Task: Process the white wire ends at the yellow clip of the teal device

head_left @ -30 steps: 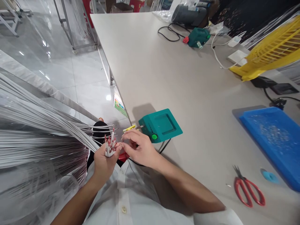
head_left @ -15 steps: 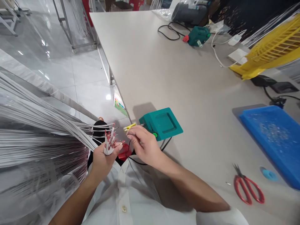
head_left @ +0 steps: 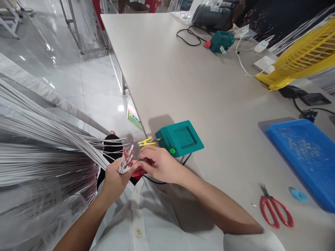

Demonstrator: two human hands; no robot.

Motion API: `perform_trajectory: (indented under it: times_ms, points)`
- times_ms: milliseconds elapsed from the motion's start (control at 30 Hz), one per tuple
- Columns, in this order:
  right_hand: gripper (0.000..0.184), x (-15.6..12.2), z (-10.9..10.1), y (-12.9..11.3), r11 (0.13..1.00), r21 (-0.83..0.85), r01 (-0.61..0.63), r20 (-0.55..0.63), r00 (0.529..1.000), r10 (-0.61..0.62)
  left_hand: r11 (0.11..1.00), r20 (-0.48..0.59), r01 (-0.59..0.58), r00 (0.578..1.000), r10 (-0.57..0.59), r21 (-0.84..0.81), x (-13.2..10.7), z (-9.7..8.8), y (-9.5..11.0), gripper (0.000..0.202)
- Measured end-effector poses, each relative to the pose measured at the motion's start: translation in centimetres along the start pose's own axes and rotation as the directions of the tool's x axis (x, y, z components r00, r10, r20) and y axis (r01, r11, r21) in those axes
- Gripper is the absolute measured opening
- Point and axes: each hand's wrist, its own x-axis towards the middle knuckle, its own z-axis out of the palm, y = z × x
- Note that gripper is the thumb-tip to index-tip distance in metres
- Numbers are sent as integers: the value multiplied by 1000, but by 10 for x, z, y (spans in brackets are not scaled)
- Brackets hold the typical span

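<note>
A bunch of thin white cables (head_left: 126,164) with reddish tips stands upright in my left hand (head_left: 115,177), which is closed around it. My right hand (head_left: 162,164) is beside it, thumb and fingers pinched at the tip of a cable near my left thumb; what lies between those fingers is too small to make out. Just beyond my right hand, a yellow clip (head_left: 146,141) sticks out from a green device (head_left: 180,137) with a round green button at the table's edge. More long white cables (head_left: 52,129) spread out to the left.
On the table (head_left: 162,69), red-handled scissors (head_left: 274,209), a blue tape roll (head_left: 298,194) and a blue tray (head_left: 300,150) are at the right. A yellow fan (head_left: 300,59) and a second green device (head_left: 222,41) stand farther back. A red object (head_left: 138,172) hangs below my hands.
My right hand has moved from the yellow clip down and left to the cable tips, uncovering the clip. The cable bunch in my left hand has shifted slightly right.
</note>
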Motion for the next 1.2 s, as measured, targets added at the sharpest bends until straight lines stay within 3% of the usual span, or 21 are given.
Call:
perform_trajectory:
  times_ms: [233, 333, 467, 533, 667, 767, 867, 1033, 1200]
  points:
    - [9, 0, 6, 3, 984, 16, 178, -159, 972, -174, 999, 111, 31, 993, -29, -17, 2, -7, 8, 18]
    - [14, -4, 8, 6, 949, -140, 281, -212, 928, -306, 999, 148, 27, 989, -23, -24, 4, -9, 13, 17]
    - [14, -13, 11, 16, 818, -432, 379, -216, 837, -502, 996, 141, 56, 989, -45, -72, 5, -10, 14, 17]
    - [14, -17, 13, 20, 777, -492, 392, -210, 813, -543, 989, 142, 101, 986, -85, -107, 5, -9, 14, 19]
    - [14, -22, 14, 20, 866, -385, 319, -266, 860, -435, 980, 78, 155, 986, -146, -122, 4, -8, 15, 17]
    - [17, -21, 13, 14, 954, -200, 224, -318, 906, -280, 992, 54, 98, 994, -93, -83, 4, -7, 16, 15]
    - [24, -17, 11, 9, 980, -106, 166, -278, 942, -190, 996, 78, 47, 996, -41, -77, 4, -6, 14, 15]
    - [9, -11, 10, 10, 969, -151, 195, -191, 956, -222, 996, 117, 46, 992, -37, -73, 3, -5, 13, 17]
    - [16, -13, 11, 12, 860, -424, 285, -166, 909, -383, 996, 117, 69, 991, -61, -65, 4, -7, 18, 19]
